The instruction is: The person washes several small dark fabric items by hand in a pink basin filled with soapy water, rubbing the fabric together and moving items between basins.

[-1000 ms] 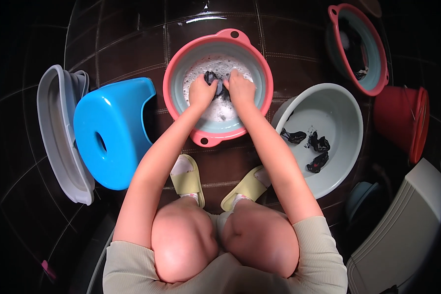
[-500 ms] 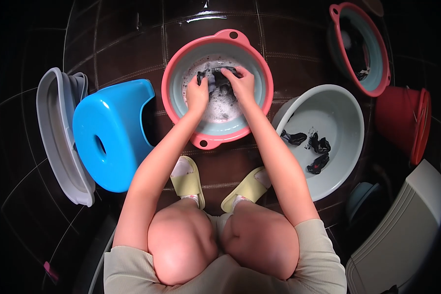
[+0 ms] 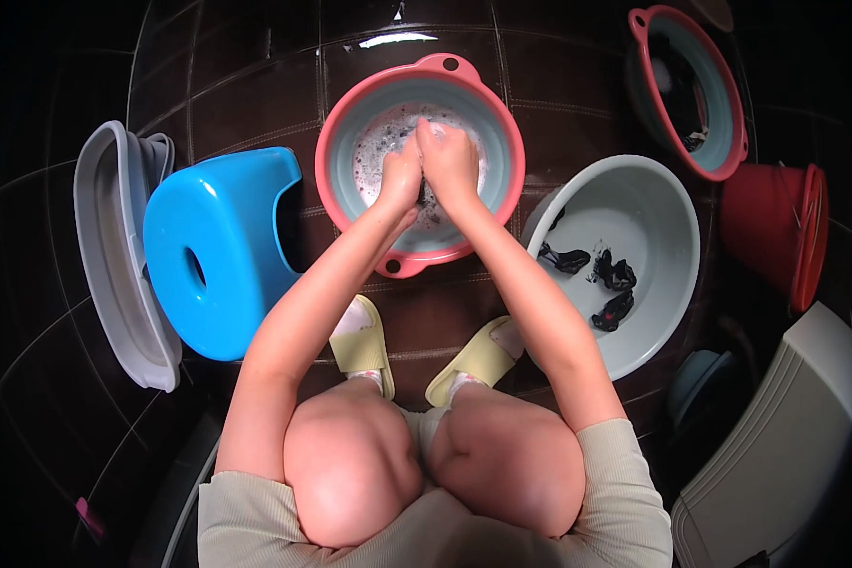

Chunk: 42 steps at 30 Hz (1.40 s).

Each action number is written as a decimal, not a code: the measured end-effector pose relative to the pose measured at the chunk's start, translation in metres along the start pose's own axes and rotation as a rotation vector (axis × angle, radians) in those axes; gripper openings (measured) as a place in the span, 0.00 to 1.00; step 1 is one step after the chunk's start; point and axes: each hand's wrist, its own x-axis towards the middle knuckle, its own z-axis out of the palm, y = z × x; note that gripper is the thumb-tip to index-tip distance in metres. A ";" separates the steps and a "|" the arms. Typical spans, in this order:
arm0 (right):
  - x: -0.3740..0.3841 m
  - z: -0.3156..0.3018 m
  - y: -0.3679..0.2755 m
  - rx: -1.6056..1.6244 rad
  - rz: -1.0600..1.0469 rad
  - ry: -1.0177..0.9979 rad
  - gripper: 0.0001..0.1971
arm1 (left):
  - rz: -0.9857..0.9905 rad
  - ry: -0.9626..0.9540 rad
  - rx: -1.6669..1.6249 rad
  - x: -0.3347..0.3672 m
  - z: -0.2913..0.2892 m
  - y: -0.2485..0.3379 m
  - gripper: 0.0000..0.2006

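My left hand [image 3: 401,176] and my right hand [image 3: 450,163] are closed and pressed together over the pink-rimmed basin [image 3: 328,126]. Between them they grip a crumpled black cloth that looks like a sock [image 3: 422,195]; the fingers cover most of it, and only a dark strip shows below. Beneath the hands, the basin holds soapy water [image 3: 379,151] with white foam and dark patches.
Several crumpled black socks [image 3: 618,275] lie in a grey basin [image 3: 683,284] at the right. On the left stands a blue stool [image 3: 170,293] beside a folded grey tub [image 3: 99,275]. Another pink-rimmed basin [image 3: 736,142] and a red bucket [image 3: 767,222] are at the far right.
My hands were apart, holding the black sock spread between them. They have come together with it bunched up and mostly hidden in the fingers.
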 end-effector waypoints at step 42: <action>0.026 0.014 0.084 -0.722 -0.252 -0.128 0.14 | 0.540 0.034 1.279 0.057 -0.065 -0.034 0.13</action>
